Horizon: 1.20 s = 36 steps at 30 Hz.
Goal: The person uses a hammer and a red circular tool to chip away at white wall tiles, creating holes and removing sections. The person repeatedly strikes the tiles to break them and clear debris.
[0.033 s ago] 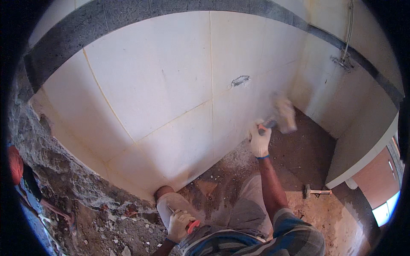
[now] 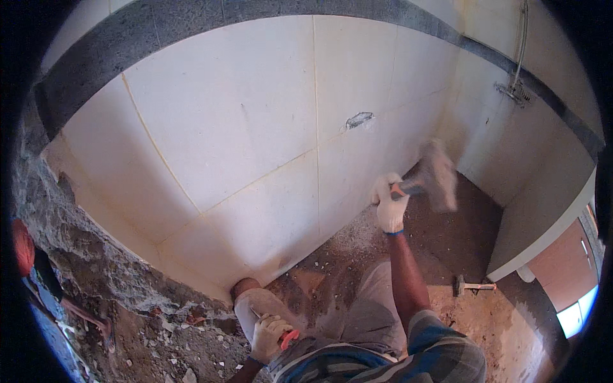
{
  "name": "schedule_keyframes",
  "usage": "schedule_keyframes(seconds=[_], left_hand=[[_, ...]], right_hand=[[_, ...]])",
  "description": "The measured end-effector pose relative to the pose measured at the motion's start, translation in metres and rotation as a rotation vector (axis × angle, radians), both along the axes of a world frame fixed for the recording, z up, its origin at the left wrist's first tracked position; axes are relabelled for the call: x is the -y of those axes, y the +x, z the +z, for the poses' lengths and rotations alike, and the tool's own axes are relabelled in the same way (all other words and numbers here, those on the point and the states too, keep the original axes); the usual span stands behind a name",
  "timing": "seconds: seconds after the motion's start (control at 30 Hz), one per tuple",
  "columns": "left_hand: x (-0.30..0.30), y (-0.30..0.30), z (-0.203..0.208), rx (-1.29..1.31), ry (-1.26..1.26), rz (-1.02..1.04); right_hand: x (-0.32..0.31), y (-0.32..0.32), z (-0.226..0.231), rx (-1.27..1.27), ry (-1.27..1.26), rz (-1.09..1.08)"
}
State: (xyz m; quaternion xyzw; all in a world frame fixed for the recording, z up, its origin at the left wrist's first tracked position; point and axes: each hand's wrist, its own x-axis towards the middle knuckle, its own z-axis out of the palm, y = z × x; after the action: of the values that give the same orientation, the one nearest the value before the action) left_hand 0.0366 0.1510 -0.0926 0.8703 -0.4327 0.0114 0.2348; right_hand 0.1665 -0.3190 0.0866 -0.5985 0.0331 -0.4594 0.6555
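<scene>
My right hand (image 2: 391, 204), in a white knitted glove with a blue cuff, is closed around the dark-and-orange handle of a hammer (image 2: 415, 186). Its broad head (image 2: 439, 175) is smeared by motion in front of the lower right part of the white panelled wall (image 2: 262, 127). My left hand (image 2: 267, 338), also gloved, rests by my left knee. It grips a chisel (image 2: 288, 338) with a red guard; a short length of thin metal shaft shows above the fingers. A rough grey hole (image 2: 359, 120) breaks the wall surface above my right hand.
A second hammer (image 2: 476, 286) with an orange-and-pale handle lies on the floor at right. Broken rubble (image 2: 172, 351) covers the lower left, beside a jagged wall edge (image 2: 108, 249). Another person's arm (image 2: 83, 313) shows at far left. A low partition (image 2: 536, 210) stands at right.
The hammer head has swung slightly to the right and down, with my right hand shifting a little. My left hand and the chisel have stayed put.
</scene>
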Motion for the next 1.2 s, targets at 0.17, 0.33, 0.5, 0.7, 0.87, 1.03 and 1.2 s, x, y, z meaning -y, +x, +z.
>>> schedule_keyframes(seconds=[0.17, 0.33, 0.5, 0.7, 0.87, 1.03, 1.2], left_hand=[[0.000, 0.011, -0.007, 0.035, 0.034, -0.009], [0.001, 0.006, -0.001, 0.005, 0.001, 0.021], [-0.002, 0.006, -0.002, 0.034, -0.024, -0.010], [0.005, 0.007, -0.001, 0.022, -0.044, 0.001], [0.011, 0.007, 0.011, 0.003, -0.072, 0.001], [0.008, 0.009, 0.010, -0.003, -0.002, 0.002], [0.005, 0.013, 0.003, -0.056, 0.046, -0.021]], right_hand=[[-0.001, 0.024, 0.042, 0.591, -0.084, 0.123], [0.003, 0.072, -0.012, -0.134, -0.074, -0.045], [0.051, 0.062, -0.085, -0.916, -0.283, -0.297], [0.023, -0.044, -0.136, -0.869, -0.011, -0.224], [0.009, -0.092, -0.098, -0.621, -0.084, -0.320], [0.002, -0.081, -0.005, 0.006, -0.062, -0.199], [0.006, -0.038, 0.072, 0.903, -0.255, -0.027]])
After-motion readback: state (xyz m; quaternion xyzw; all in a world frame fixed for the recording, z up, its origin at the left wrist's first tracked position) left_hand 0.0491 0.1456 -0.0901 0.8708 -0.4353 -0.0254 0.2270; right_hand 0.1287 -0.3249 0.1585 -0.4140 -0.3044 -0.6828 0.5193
